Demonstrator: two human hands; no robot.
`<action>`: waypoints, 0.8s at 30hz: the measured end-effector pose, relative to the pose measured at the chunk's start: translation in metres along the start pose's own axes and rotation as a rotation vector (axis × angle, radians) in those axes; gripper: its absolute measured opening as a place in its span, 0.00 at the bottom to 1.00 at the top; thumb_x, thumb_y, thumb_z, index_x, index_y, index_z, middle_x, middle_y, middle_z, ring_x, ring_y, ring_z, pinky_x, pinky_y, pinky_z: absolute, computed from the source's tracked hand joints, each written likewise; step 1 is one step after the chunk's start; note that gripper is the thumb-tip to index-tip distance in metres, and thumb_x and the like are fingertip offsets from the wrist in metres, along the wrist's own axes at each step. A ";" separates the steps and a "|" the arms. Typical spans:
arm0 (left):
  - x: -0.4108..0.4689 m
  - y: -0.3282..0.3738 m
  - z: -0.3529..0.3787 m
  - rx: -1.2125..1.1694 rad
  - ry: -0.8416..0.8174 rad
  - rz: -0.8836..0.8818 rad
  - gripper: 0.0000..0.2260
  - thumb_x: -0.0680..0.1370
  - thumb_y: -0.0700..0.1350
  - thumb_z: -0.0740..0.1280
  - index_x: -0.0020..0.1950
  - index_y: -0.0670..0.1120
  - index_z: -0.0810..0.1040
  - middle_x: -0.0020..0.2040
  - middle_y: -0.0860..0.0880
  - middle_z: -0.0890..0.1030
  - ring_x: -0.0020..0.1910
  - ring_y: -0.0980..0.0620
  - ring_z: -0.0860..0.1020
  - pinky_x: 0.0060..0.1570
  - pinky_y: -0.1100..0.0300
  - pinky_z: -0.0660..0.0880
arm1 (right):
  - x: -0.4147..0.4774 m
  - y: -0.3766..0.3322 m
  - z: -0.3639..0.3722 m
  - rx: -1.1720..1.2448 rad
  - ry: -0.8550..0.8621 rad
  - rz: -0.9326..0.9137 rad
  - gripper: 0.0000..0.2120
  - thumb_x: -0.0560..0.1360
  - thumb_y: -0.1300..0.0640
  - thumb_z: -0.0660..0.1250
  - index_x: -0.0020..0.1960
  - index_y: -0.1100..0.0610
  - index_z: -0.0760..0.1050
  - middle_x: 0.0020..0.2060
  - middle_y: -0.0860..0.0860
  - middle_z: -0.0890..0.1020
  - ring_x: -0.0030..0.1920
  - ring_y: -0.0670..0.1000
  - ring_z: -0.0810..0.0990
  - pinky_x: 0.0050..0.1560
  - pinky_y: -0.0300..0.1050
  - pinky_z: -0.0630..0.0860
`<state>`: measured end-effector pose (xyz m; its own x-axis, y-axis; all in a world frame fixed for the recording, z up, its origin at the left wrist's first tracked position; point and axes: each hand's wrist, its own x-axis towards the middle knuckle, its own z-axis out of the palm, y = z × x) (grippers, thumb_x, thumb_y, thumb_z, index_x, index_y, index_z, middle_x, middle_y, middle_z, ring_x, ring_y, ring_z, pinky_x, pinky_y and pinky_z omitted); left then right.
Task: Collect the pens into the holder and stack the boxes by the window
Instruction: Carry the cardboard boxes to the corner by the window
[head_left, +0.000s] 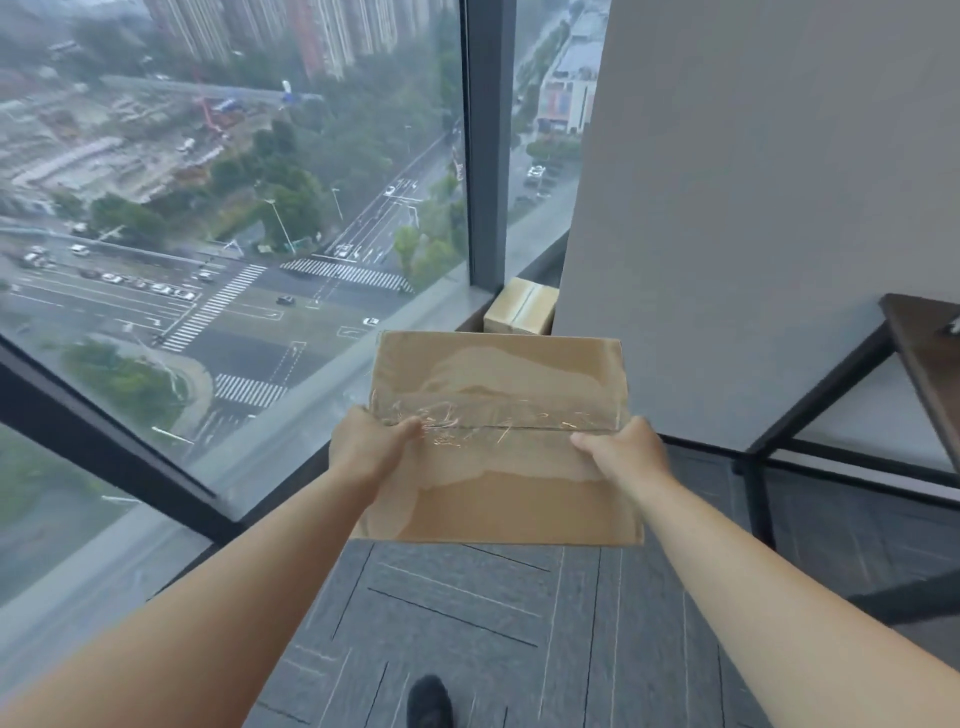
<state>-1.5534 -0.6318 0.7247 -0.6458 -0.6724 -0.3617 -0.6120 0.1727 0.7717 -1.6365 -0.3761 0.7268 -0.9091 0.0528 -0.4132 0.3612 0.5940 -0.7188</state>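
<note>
I hold a flat brown cardboard box (498, 384) sealed with clear tape out in front of me, above the carpet. My left hand (371, 447) grips its left side with the thumb on top. My right hand (621, 449) grips its right side the same way. Beyond it, a smaller taped cardboard box (519, 306) sits in the corner by the window (234, 208), next to the grey wall. No pens or holder are in view.
The floor-to-ceiling window with dark frames runs along the left. A grey wall (753, 182) stands ahead on the right. A dark wooden table (924, 343) with black metal legs is at the right. Grey carpet tiles (467, 623) cover the floor; my shoe (428, 701) shows below.
</note>
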 end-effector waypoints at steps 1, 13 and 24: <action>0.018 0.002 0.004 -0.004 0.000 -0.019 0.28 0.58 0.58 0.73 0.52 0.43 0.79 0.45 0.43 0.84 0.45 0.42 0.83 0.48 0.46 0.81 | 0.017 -0.011 0.007 -0.016 -0.005 -0.006 0.27 0.67 0.48 0.74 0.61 0.61 0.72 0.57 0.56 0.80 0.57 0.58 0.79 0.51 0.46 0.75; 0.303 0.069 0.049 -0.042 -0.068 -0.122 0.27 0.61 0.60 0.74 0.49 0.41 0.81 0.44 0.44 0.84 0.44 0.44 0.83 0.49 0.48 0.81 | 0.279 -0.183 0.101 -0.252 -0.011 0.026 0.33 0.71 0.52 0.72 0.70 0.63 0.63 0.69 0.58 0.64 0.65 0.59 0.73 0.54 0.46 0.71; 0.513 0.135 0.136 -0.226 -0.184 -0.349 0.21 0.59 0.59 0.77 0.37 0.44 0.79 0.35 0.43 0.80 0.37 0.45 0.79 0.43 0.49 0.79 | 0.535 -0.304 0.145 -0.424 -0.016 -0.074 0.32 0.72 0.55 0.68 0.72 0.57 0.60 0.66 0.57 0.66 0.67 0.60 0.68 0.60 0.51 0.69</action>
<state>-2.0294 -0.8554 0.5716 -0.5013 -0.5197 -0.6918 -0.7057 -0.2170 0.6745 -2.2025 -0.6453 0.6432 -0.9249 -0.0122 -0.3801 0.1752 0.8735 -0.4543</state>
